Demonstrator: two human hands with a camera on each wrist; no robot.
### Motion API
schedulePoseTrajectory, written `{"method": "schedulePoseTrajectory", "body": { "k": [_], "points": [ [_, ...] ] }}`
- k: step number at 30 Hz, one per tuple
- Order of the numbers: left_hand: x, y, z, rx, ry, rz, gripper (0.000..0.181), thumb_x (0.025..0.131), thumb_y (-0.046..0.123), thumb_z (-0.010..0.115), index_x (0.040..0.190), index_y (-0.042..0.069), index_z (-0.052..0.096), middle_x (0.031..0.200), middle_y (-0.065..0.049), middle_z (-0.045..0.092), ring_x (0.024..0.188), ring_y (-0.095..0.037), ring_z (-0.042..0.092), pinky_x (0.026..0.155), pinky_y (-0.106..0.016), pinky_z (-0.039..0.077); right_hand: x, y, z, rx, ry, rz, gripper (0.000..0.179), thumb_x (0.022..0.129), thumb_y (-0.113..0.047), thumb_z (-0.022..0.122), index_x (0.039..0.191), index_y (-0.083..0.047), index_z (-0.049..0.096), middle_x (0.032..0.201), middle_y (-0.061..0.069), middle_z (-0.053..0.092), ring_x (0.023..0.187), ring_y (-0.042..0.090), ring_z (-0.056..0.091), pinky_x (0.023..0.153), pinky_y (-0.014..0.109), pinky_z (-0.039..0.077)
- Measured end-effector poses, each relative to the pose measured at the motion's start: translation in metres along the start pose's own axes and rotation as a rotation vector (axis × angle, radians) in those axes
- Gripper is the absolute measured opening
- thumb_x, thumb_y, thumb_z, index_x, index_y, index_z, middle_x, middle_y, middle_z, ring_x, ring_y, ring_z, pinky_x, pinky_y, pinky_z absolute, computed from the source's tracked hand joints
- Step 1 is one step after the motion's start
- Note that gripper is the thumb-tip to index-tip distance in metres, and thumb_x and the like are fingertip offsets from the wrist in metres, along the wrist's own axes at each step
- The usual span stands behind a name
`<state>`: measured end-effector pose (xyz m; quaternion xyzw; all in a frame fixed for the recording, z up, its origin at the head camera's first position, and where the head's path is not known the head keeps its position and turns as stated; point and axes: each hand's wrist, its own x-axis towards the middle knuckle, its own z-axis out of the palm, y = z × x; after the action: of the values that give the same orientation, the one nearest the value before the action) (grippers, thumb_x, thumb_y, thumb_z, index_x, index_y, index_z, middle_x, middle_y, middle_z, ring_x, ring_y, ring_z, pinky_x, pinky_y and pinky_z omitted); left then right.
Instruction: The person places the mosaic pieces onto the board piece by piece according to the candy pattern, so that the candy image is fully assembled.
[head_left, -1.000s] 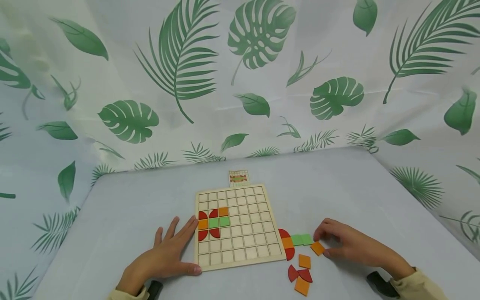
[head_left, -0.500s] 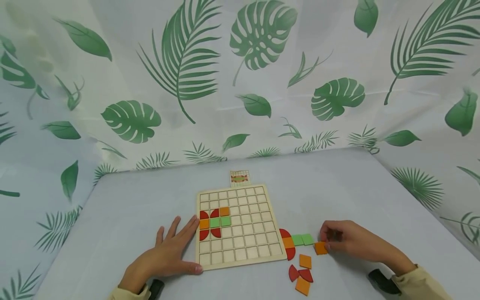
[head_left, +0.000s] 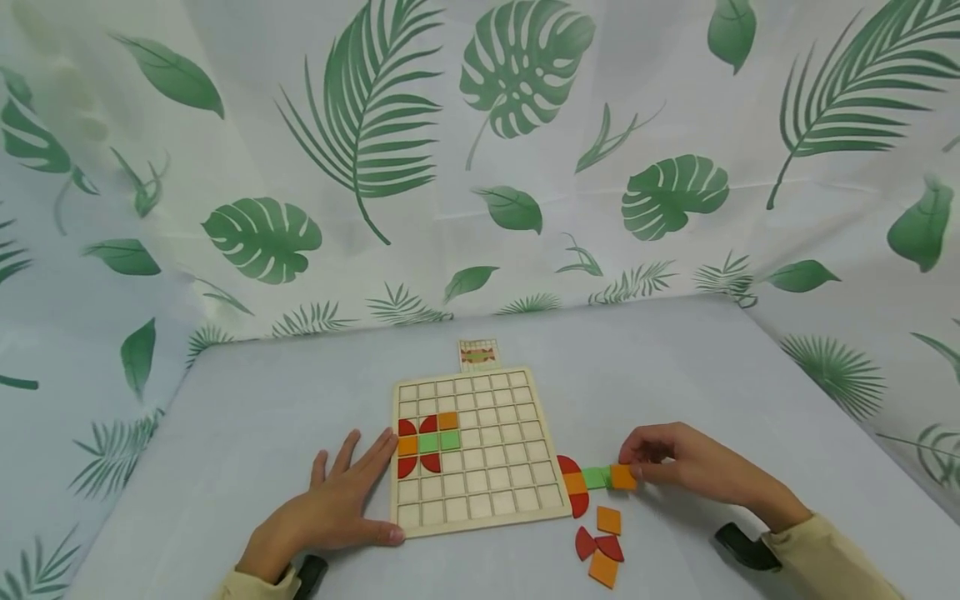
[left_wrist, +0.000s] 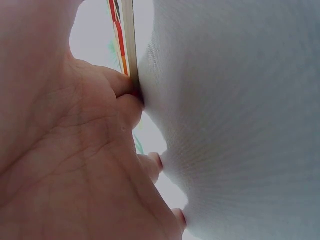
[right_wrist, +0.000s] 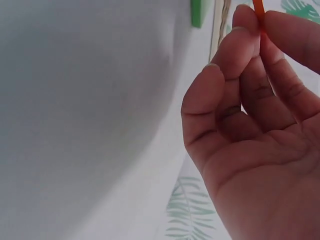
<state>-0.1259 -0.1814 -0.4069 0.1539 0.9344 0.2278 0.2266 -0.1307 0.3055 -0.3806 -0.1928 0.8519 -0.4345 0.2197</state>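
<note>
A wooden grid board [head_left: 495, 479] lies mid-table, with red quarter-circle, orange and green square tiles in its left cells. My left hand [head_left: 330, 504] is spread flat, its fingertips and thumb touching the board's left edge; in the left wrist view the fingers [left_wrist: 131, 107] meet that edge. Between thumb and fingertips my right hand [head_left: 693, 467] pinches an orange square tile [head_left: 622, 477], which shows edge-on in the right wrist view as a thin orange tile [right_wrist: 259, 11]. That tile is over or beside the green tiles [head_left: 595, 477] right of the board; whether it touches them I cannot tell.
A small pattern card [head_left: 478, 354] lies behind the board. Against its right edge are red quarter-circles [head_left: 579, 505] with an orange square [head_left: 573, 484] between them. Nearer the front lie loose orange squares [head_left: 608, 521] and red quarter-circles [head_left: 585, 544]. A leaf-print cloth [head_left: 510, 208] stands behind.
My right hand first drew the orange square tile slightly right, then carried it up and left, toward the green tiles. My left hand has stayed at the board's edge.
</note>
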Motion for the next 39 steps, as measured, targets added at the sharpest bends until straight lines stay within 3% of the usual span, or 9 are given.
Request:
{"method": "schedulePoseTrajectory", "body": {
  "k": [39],
  "points": [
    [-0.001, 0.0, 0.0, 0.002, 0.001, -0.013, 0.13, 0.075, 0.064, 0.09, 0.174, 0.018, 0.019, 0.179, -0.002, 0.015, 0.162, -0.045, -0.008, 0.119, -0.075, -0.011, 0.069, -0.051, 0.031, 0.06, 0.034, -0.117, 0.01, 0.103, -0.007, 0.067, 0.11, -0.003, 0.071, 0.099, 0.007, 0.07, 0.093, 0.028, 0.064, 0.083, 0.029, 0.059]
  ]
}}
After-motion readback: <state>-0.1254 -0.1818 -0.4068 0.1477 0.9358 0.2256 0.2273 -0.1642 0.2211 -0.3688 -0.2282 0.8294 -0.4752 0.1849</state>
